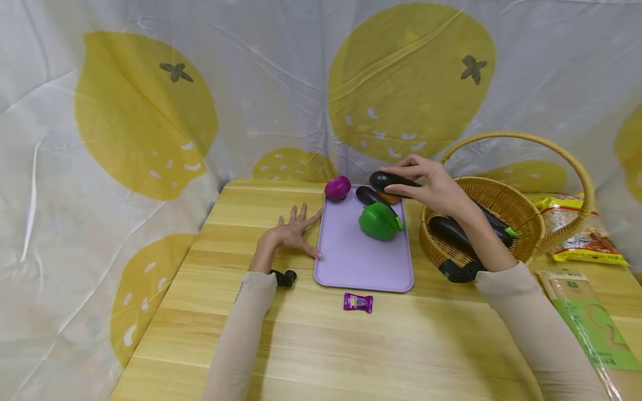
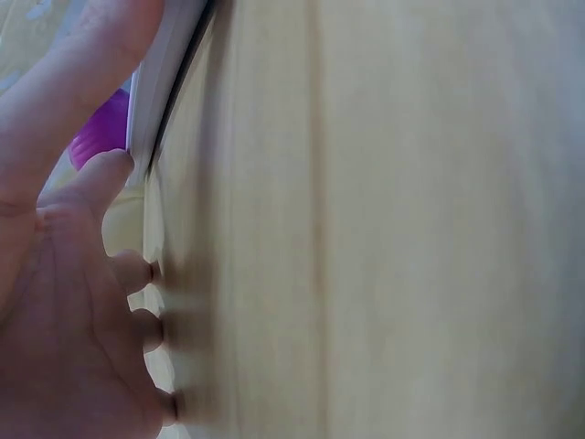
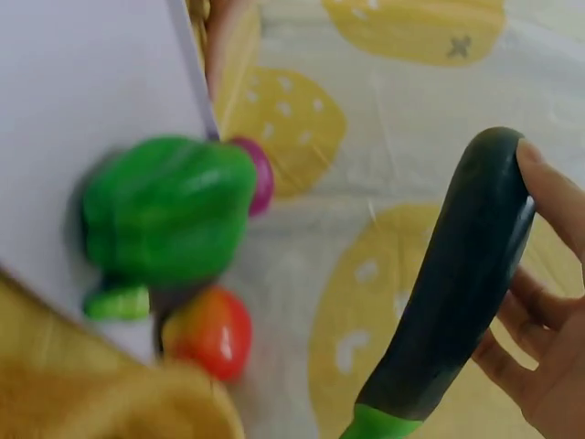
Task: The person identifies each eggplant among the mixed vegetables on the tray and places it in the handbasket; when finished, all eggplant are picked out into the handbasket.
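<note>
My right hand [image 1: 433, 181] grips a dark eggplant [image 3: 457, 283] with a green stem end, thumb on one side and fingers on the other. The eggplant is held up over the far right corner of a lilac tray [image 1: 361, 256]. On that tray lie a green bell pepper [image 1: 378, 221], another dark eggplant [image 1: 368, 195] and a purple onion [image 1: 337, 188] at the far left corner. A red-orange fruit or vegetable [image 3: 215, 334] is partly hidden behind the pepper. My left hand [image 1: 293, 231] has its fingers spread, thumb and index fingertip at the tray's left edge.
A wicker basket [image 1: 431, 245] with a tall handle stands right of the tray, with dark eggplants [image 1: 451, 234] inside. Beyond it lie a yellow snack bag [image 1: 577, 231] and a green-and-tan package [image 1: 592, 328]. A small purple packet [image 1: 358, 302] is before the tray. Lemon-print cloth hangs behind.
</note>
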Demonstrator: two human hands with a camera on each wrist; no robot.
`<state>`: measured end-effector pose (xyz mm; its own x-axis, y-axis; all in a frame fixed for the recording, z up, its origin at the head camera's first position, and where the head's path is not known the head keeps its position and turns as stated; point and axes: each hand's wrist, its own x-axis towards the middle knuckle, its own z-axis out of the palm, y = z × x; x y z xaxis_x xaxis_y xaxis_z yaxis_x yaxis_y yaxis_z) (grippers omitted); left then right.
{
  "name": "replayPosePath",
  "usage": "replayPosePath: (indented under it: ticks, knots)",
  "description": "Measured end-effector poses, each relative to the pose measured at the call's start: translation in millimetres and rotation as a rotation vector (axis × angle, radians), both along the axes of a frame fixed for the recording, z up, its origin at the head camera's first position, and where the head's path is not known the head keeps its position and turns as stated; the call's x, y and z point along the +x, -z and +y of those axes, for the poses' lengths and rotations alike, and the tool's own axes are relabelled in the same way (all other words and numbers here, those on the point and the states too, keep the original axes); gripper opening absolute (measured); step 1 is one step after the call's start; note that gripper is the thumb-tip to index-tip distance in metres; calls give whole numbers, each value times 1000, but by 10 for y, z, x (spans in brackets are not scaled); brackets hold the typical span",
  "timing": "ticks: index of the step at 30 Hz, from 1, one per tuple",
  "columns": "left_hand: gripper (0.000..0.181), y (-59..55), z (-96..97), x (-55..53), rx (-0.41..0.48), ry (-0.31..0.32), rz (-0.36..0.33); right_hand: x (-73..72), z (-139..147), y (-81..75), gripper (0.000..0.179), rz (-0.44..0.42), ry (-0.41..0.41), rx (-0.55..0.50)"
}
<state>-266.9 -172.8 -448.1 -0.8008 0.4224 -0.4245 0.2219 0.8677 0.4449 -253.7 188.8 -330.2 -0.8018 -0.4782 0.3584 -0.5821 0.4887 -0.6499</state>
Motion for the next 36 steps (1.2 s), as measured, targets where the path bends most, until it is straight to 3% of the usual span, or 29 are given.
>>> replayPosePath:
  ticks: [5,15,24,36]
  knots:
    - [126,8,-24,-1,-7,0,2,63,329,-43,38,-38,133,29]
    - [126,23,-52,-17,0,-1,2,78,926,-7,41,-207,301,139]
    - [128,26,-52,-21,11,-1,-11,-79,1209,181,57,-416,340,269]
    - [126,11,14,-13,10,-1,-6,-264,1388,435,54,-599,271,322]
